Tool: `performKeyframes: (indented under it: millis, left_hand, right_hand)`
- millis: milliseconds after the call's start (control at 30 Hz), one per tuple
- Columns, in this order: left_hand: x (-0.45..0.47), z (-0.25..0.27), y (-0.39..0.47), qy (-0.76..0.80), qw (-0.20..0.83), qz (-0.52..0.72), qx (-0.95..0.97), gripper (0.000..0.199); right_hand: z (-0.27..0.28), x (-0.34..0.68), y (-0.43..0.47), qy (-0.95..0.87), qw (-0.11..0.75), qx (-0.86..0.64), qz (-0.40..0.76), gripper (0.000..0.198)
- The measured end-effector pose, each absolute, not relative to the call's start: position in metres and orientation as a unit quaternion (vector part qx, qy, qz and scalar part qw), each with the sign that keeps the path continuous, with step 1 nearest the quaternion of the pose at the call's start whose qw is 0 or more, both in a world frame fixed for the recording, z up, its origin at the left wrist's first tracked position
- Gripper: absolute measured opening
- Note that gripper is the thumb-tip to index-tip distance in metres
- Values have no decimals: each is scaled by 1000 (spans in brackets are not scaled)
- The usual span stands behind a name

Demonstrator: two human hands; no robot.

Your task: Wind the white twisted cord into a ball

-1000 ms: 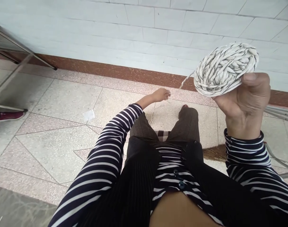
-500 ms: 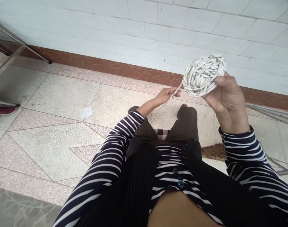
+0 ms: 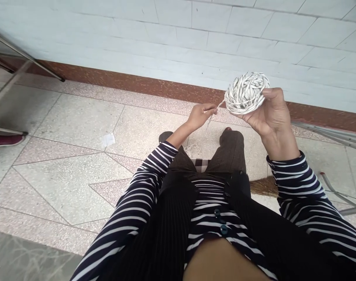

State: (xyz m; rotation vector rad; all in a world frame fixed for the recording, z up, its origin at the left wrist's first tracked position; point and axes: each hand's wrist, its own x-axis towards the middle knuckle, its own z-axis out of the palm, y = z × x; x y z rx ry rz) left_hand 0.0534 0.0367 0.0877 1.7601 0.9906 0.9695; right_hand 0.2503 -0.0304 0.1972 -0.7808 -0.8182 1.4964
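Note:
A ball of white yarn with dark flecks (image 3: 246, 93) is held up in front of the wall. My right hand (image 3: 273, 117) grips it from the right, thumb on top and fingers underneath. From the ball's left side a short strand (image 3: 221, 104) runs to my left hand (image 3: 201, 116), which pinches it between thumb and fingers. Below that hand the strand hangs toward a loose heap of yarn (image 3: 193, 149) low by my legs.
A tiled wall (image 3: 166, 35) with a brown skirting (image 3: 122, 82) stands ahead. Metal legs (image 3: 46, 70) and a dark red shoe (image 3: 6, 140) are at left. A paper scrap (image 3: 108, 139) lies on the floor. At right are a broom (image 3: 264, 186) and metal frames (image 3: 338, 134).
My right hand and the ball have moved a little left and closer to my left hand. My left hand has closed on the strand near the ball, and the stretch between them is shorter.

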Motion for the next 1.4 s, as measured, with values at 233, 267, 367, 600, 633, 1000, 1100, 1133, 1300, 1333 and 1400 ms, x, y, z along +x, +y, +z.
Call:
performKeyframes:
  millis: [233, 267, 367, 600, 633, 1000, 1100, 1133, 1300, 1333, 1400]
  left_hand:
    - [56, 85, 29, 355, 518, 347, 697, 24]
    - [57, 84, 25, 339, 540, 344, 690, 25]
    - [56, 76, 15, 322, 580, 352, 660, 21]
    - [46, 57, -10, 332, 678, 267, 599, 15]
    - [44, 58, -15, 327, 680, 254, 605, 17]
    - [15, 115, 10, 348, 491, 270, 752, 32]
    - [19, 106, 23, 370, 423, 278, 779, 29]
    - [20, 101, 24, 375, 407, 282, 784, 28]
    - [29, 77, 11, 394, 353, 284, 800, 33]
    - [30, 73, 8, 397, 347, 279, 802, 34]
    - [31, 67, 3, 402, 340, 268, 807, 34]
  right_hand:
    - [212, 239, -41, -364, 590, -337, 637, 51]
    - [213, 240, -39, -368, 593, -341, 630, 53]
    - [210, 250, -32, -374, 612, -356, 599, 63]
    - [180, 276, -2, -530, 611, -411, 420, 69]
    - [176, 278, 5, -576, 607, -424, 345, 68]
    - [90, 274, 8, -698, 283, -541, 375, 70]
    - [82, 269, -15, -611, 275, -492, 556, 62]
    - [82, 268, -22, -571, 287, -489, 594, 61]
    - [76, 256, -48, -451, 331, -493, 666, 67]
    - [73, 252, -52, -443, 336, -504, 661, 70]
    - [64, 243, -58, -430, 347, -532, 641, 72]
